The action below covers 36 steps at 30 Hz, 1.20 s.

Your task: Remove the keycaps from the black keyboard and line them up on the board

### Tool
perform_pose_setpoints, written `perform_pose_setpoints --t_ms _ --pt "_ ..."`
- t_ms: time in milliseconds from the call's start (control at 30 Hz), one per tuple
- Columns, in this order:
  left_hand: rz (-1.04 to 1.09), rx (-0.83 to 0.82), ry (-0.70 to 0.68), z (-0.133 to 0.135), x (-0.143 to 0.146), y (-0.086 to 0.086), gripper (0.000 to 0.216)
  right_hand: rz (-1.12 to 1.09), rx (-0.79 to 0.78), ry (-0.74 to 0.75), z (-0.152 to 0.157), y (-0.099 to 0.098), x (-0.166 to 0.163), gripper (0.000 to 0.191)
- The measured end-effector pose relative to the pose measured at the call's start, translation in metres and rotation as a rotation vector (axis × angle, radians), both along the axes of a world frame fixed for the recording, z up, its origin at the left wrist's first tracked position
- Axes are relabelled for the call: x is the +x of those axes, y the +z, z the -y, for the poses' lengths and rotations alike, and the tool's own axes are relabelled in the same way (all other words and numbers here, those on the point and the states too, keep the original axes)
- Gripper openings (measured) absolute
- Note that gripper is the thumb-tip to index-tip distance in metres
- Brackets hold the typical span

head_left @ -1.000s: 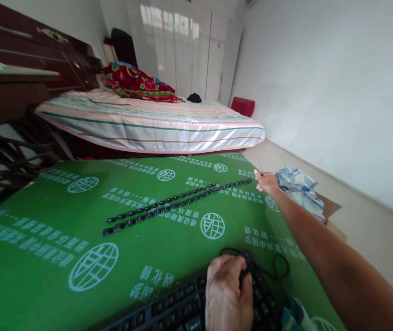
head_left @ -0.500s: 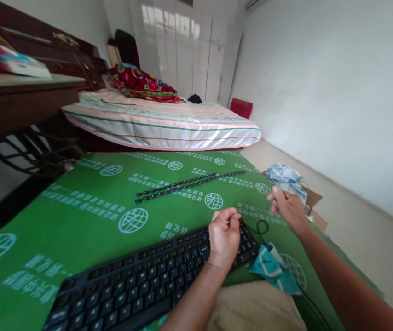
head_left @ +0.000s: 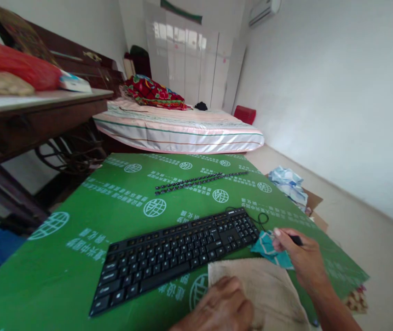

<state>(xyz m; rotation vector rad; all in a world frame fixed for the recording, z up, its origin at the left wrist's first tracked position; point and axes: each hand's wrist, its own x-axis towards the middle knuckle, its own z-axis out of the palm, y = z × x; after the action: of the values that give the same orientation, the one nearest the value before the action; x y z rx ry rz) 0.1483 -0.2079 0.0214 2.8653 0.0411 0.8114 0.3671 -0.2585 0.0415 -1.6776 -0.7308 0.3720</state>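
My right hand [head_left: 303, 257] is closed round a thin tool with a black handle [head_left: 296, 240], just above a crumpled teal cloth [head_left: 273, 250]; the tool's tip is too small to make out. Low in the view, my left hand [head_left: 226, 305] is curled down onto a beige cloth [head_left: 258, 280], slightly blurred, with its fingertips hidden. To the left of both hands lies a black keyboard [head_left: 182, 248], angled across the table, its cable [head_left: 262, 219] looping at the far right corner.
On the green printed table cover [head_left: 120, 197], two thin black beaded-looking strips [head_left: 196, 182] lie behind the keyboard. A bed [head_left: 182, 133] stands beyond the far edge. Crumpled blue-white material [head_left: 288, 184] is off the right edge. At left is a wooden desk [head_left: 44, 110] with bags.
My left hand has come down from above the keyboard to the beige cloth. My right hand has moved down and nearer, beside the teal cloth. The camera view has shifted, showing the whole keyboard.
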Motion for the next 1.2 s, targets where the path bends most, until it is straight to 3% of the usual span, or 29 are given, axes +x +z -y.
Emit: perform_pose_setpoints --t_ms 133,233,467,667,767,900,1200 --pt "0.113 -0.121 0.16 -0.005 -0.048 -0.018 0.036 -0.017 0.012 0.046 0.017 -0.015 -0.022 0.026" --pt "0.172 -0.157 0.318 -0.009 -0.079 -0.021 0.032 -0.029 0.021 0.065 0.023 -0.022 -0.036 0.024" --pt "0.201 0.027 0.573 -0.035 -0.136 -0.007 0.019 0.004 -0.045 0.189 0.026 -0.023 -0.068 0.025" --pt "0.222 0.1 0.715 -0.057 -0.154 0.012 0.018 0.034 -0.04 0.241 0.024 -0.016 -0.09 0.028" --pt "0.192 0.103 0.717 -0.065 -0.154 0.014 0.018 0.034 -0.005 0.219 0.021 -0.014 -0.093 0.031" --pt "0.219 0.108 0.776 -0.076 -0.162 0.013 0.017 0.08 0.023 0.304 0.006 -0.018 -0.093 0.036" --pt "0.293 -0.032 1.134 -0.087 -0.198 -0.013 0.029 0.684 0.046 0.448 -0.063 -0.035 -0.096 0.022"
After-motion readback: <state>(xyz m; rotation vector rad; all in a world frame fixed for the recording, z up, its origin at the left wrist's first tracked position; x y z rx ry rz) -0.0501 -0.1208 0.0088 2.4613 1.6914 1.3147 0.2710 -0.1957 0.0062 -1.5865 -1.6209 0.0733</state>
